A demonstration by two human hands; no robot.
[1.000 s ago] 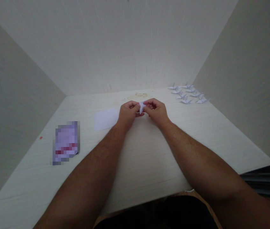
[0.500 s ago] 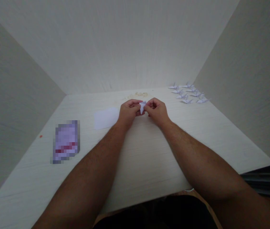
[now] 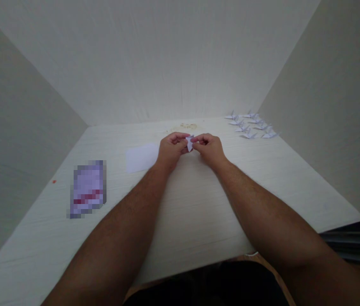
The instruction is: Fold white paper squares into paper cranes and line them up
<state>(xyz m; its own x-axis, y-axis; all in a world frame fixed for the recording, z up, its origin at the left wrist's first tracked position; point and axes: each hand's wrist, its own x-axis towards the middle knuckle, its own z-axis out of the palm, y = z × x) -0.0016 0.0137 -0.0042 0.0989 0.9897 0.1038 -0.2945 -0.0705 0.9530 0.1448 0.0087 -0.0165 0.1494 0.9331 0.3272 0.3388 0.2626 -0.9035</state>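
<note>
Folded paper (image 3: 189, 144) between left hand (image 3: 174, 148), right hand (image 3: 208, 147).

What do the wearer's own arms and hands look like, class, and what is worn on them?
The left arm and right arm are bare, with no sleeve in view, and taper toward the wrists. The left hand and right hand are ungloved. No watch, bracelet, cable or marking shows; a thin ring would be hard to make out.

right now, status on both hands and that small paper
Left hand and right hand both pinching small folded paper. Flat white sheet beside left hand. Paper cranes at far right, apart from both hands.
</note>
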